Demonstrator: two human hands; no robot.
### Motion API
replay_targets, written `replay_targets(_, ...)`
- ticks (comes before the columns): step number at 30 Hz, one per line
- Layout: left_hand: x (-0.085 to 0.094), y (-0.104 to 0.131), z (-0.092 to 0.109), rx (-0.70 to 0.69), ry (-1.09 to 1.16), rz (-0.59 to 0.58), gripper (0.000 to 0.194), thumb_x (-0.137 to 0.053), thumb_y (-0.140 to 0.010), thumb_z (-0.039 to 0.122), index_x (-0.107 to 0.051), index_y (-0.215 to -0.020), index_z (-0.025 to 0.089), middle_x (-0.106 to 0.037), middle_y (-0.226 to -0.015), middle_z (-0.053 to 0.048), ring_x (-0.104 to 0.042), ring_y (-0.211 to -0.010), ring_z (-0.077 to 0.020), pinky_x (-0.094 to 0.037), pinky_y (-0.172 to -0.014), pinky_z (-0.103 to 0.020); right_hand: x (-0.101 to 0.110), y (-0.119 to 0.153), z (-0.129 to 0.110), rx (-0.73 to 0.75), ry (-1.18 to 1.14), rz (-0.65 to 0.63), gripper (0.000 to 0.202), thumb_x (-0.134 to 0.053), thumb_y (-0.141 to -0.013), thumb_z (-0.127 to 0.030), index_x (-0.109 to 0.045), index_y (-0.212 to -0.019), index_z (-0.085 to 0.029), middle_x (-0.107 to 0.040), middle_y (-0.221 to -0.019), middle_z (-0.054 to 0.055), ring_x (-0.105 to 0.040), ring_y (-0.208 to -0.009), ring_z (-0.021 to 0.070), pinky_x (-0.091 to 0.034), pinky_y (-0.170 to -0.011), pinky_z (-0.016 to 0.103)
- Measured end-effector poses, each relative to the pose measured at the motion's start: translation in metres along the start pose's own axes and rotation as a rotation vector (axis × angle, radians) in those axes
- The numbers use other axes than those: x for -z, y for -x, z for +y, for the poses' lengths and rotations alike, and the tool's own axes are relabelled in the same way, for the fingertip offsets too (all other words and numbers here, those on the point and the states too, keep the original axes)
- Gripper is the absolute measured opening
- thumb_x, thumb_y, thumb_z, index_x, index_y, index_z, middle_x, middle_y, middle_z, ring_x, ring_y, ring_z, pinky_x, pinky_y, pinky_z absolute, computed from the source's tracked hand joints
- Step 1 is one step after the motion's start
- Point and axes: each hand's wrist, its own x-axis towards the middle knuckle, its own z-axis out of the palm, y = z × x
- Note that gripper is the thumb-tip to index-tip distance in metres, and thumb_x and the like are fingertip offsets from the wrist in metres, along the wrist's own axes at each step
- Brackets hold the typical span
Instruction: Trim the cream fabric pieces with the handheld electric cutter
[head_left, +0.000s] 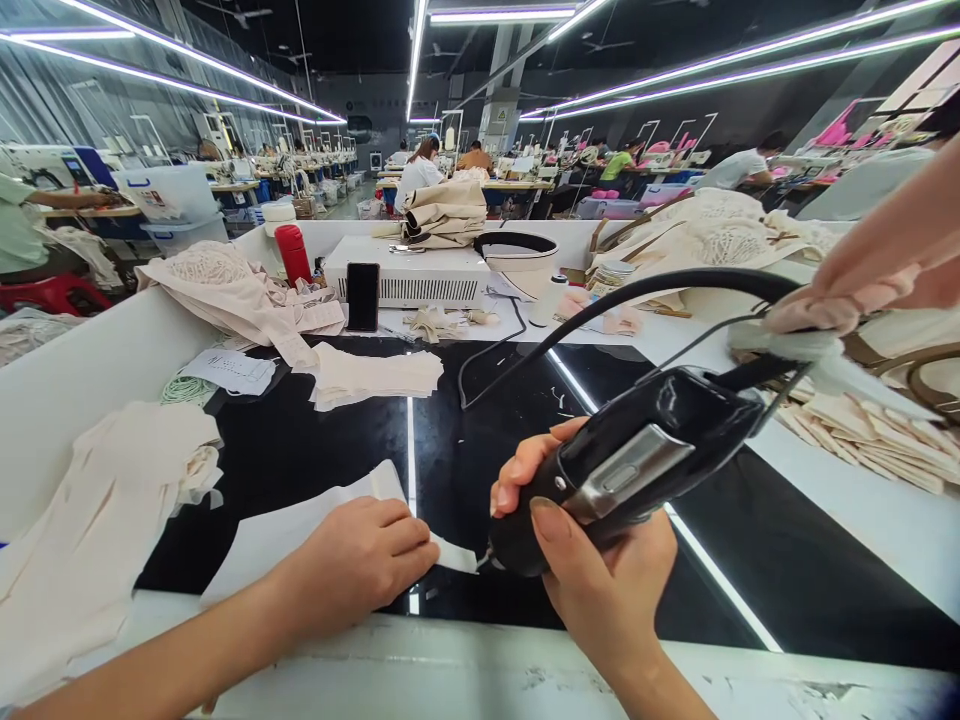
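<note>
My left hand (pixel 367 555) is closed on a pale fabric piece (pixel 292 525) on the glossy black work surface (pixel 315 450), and a narrow end of the piece sticks out to the right of the fingers. Wrapped round a black handheld tool (pixel 637 450) with a silver lever is my right hand (pixel 592 540). The tool's small metal tip meets the narrow end of the fabric. A thick black cable runs from the tool's rear, where a pale cloth is tied round it. How the tip bears on the fabric is too small to tell.
Cream fabric stacks lie left (pixel 120 500), behind (pixel 375 375) and right (pixel 870 435). A phone (pixel 363 297), a red bottle (pixel 292 254) and a white vented box (pixel 420 280) stand at the back. Another person's arm (pixel 892 235) reaches in at the upper right.
</note>
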Motion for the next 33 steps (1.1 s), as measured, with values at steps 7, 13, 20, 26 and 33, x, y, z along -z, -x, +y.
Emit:
replay_targets(7, -0.009, 0.003, 0.002, -0.030, -0.075, 0.052, 0.018, -0.049, -0.103, 0.006, -0.065, -0.108, 0.012, -0.069, -0.090, -0.005, -0.064, -0.079, -0.0190, -0.048, -0.059, -0.032, -0.004, -0.002, -0.003, -0.011, 0.017, 0.019, 0.031, -0.082, -0.086, -0.033, -0.061, -0.108, -0.028, -0.069, -0.087, 0.000, -0.066, -0.062, 0.0157, -0.058, -0.053, 0.030)
replay_targets(13, -0.008, 0.002, 0.005, -0.017, -0.083, 0.023, 0.017, -0.049, -0.105, 0.008, -0.064, -0.109, 0.012, -0.069, -0.092, -0.006, -0.065, -0.083, -0.0191, -0.051, -0.066, -0.032, -0.015, -0.010, -0.004, 0.008, -0.051, 0.105, 0.036, -0.084, -0.084, -0.037, -0.061, -0.110, -0.028, -0.067, -0.082, -0.002, -0.064, -0.059, 0.0151, -0.057, -0.053, 0.030)
replay_targets(20, -0.008, -0.001, 0.006, 0.007, -0.050, 0.058, 0.014, -0.052, -0.103, 0.008, -0.065, -0.109, 0.011, -0.069, -0.090, -0.004, -0.063, -0.078, -0.0195, -0.051, -0.062, -0.035, -0.033, -0.016, 0.005, 0.040, -0.056, 0.113, 0.031, -0.078, -0.081, -0.019, -0.059, -0.104, -0.027, -0.068, -0.079, -0.004, -0.061, -0.057, 0.0122, -0.056, -0.051, 0.027)
replay_targets(26, -0.007, -0.003, 0.007, 0.016, -0.041, 0.084, 0.014, -0.053, -0.104, 0.009, -0.065, -0.108, 0.011, -0.069, -0.088, -0.003, -0.062, -0.076, -0.0196, -0.049, -0.060, -0.034, -0.035, -0.016, 0.008, 0.054, -0.042, 0.121, 0.032, -0.074, -0.080, -0.014, -0.058, -0.105, -0.026, -0.068, -0.079, -0.004, -0.062, -0.057, 0.0118, -0.056, -0.051, 0.026)
replay_targets(33, -0.007, -0.002, 0.008, 0.022, -0.065, 0.077, 0.014, -0.051, -0.104, 0.007, -0.064, -0.108, 0.012, -0.066, -0.086, -0.003, -0.062, -0.077, -0.0195, -0.047, -0.060, -0.033, -0.037, -0.015, 0.008, 0.058, -0.025, 0.108, 0.030, -0.076, -0.081, -0.018, -0.056, -0.102, -0.026, -0.066, -0.079, -0.004, -0.063, -0.058, 0.0121, -0.057, -0.051, 0.026)
